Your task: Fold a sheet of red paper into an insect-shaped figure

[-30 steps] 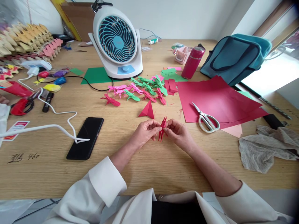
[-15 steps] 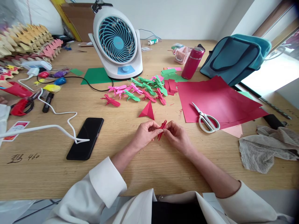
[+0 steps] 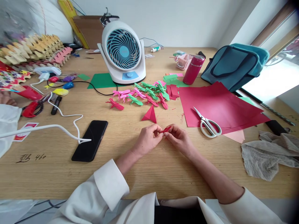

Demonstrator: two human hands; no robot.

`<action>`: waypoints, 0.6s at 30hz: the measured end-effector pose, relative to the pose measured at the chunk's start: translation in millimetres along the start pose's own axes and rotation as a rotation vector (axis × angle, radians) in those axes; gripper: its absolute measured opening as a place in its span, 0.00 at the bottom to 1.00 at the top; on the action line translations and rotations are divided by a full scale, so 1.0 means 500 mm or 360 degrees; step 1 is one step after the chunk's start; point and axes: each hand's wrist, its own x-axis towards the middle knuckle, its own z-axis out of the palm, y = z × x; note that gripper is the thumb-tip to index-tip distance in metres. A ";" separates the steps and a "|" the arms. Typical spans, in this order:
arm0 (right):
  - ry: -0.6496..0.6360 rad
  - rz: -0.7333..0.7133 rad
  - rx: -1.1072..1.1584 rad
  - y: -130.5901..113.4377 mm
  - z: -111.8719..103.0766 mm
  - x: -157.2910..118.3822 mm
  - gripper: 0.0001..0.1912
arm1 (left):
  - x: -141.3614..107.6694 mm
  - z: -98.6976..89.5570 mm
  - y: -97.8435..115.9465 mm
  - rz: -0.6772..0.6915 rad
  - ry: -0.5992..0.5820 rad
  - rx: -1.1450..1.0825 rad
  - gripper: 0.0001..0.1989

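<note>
A small folded red paper piece (image 3: 165,129) is pinched between my two hands, just above the table. My left hand (image 3: 150,137) grips its left end with thumb and fingers, while my right hand (image 3: 179,137) pinches the right end; the fingertips cover much of it. Just beyond my hands stands a red paper triangle shape (image 3: 150,114), folded with a crease. Behind that lie several folded paper figures, among them a red one (image 3: 115,104), a green one (image 3: 135,100) and a pink one (image 3: 121,93).
White-handled scissors (image 3: 207,123) rest on large red paper sheets (image 3: 224,104) at right. A black phone (image 3: 90,140) with a white cable lies left. Farther back stand a fan (image 3: 123,51), a red bottle (image 3: 193,70) and a teal bag (image 3: 230,67). Another person's hand (image 3: 7,99) shows far left.
The red paper piece between my fingers has turned from nearly upright to lying almost level. Both hands keep pinching it. The whole view has shifted slightly, so everything appears lower and farther right.
</note>
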 end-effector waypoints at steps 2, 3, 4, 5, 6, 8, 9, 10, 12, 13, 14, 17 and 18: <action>-0.0013 -0.0001 -0.0009 0.002 -0.002 -0.001 0.16 | -0.003 0.002 -0.002 0.0048 -0.0033 0.0015 0.02; -0.0012 0.0000 -0.0019 0.003 -0.003 -0.001 0.16 | -0.004 0.003 -0.003 0.0064 -0.0043 0.0012 0.02; -0.0004 0.0001 -0.0034 0.004 -0.004 -0.002 0.16 | -0.005 0.004 -0.005 0.0073 -0.0044 0.0000 0.03; 0.0007 0.0002 -0.0056 0.004 -0.004 -0.003 0.16 | -0.005 0.006 -0.007 0.0074 -0.0041 -0.0018 0.03; 0.0022 0.0001 -0.0079 0.004 -0.005 -0.004 0.16 | -0.006 0.007 -0.009 0.0068 -0.0032 -0.0040 0.03; 0.0052 0.0001 -0.0114 0.004 -0.005 -0.005 0.16 | -0.006 0.010 -0.011 0.0041 -0.0017 -0.0096 0.03; 0.0063 -0.0001 -0.0124 0.004 -0.005 -0.006 0.16 | -0.005 0.011 -0.012 0.0020 -0.0016 -0.0127 0.03; 0.0074 -0.0004 -0.0129 0.004 -0.005 -0.006 0.16 | -0.005 0.011 -0.012 -0.0006 -0.0017 -0.0162 0.04; 0.0094 -0.0007 -0.0138 0.004 -0.005 -0.006 0.17 | -0.003 0.012 -0.012 -0.0068 -0.0032 -0.0237 0.05; 0.0102 -0.0008 -0.0143 0.004 -0.005 -0.006 0.17 | -0.002 0.012 -0.011 -0.0097 -0.0049 -0.0271 0.06; 0.0110 -0.0012 -0.0145 0.003 -0.005 -0.005 0.17 | -0.002 0.011 -0.009 -0.0121 -0.0065 -0.0297 0.06; 0.0124 -0.0021 -0.0125 0.002 -0.004 -0.004 0.18 | -0.001 0.009 -0.006 -0.0166 -0.0100 -0.0325 0.07; 0.0124 -0.0023 -0.0111 0.001 -0.004 -0.003 0.18 | -0.001 0.008 -0.005 -0.0173 -0.0101 -0.0323 0.06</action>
